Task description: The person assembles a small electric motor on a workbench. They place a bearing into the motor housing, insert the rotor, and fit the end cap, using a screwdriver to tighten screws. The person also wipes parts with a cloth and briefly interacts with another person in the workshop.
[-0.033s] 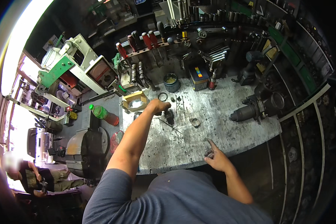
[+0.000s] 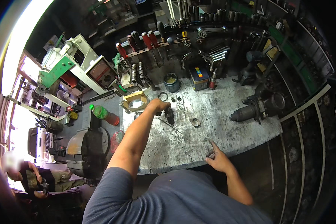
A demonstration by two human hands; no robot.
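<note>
My left hand (image 2: pixel 160 107) reaches over the metal workbench (image 2: pixel 220 123), its fingers curled downward at a small dark metal part (image 2: pixel 169 117). What its fingertips grip is hidden beneath the hand. A thin dark rod (image 2: pixel 170 126) lies just on the near side of that part, and a dark ring (image 2: pixel 162 97) lies beyond the hand. Over the bench's near edge, my right hand (image 2: pixel 218 160) holds nothing; its index finger points forward, with the thumb apart and the other fingers bent. A short metal collar (image 2: pixel 194 122) lies between my two hands, touched by neither.
An open cardboard box (image 2: pixel 135 101), a blue tub (image 2: pixel 171 83) and a dark square can (image 2: pixel 199 78) stand along the back. A motor-like unit (image 2: pixel 250 111) lies at right. Left are a green-capped bottle (image 2: pixel 105 114) and a bench vise (image 2: pixel 86 149). A person (image 2: pixel 37 177) stands far left.
</note>
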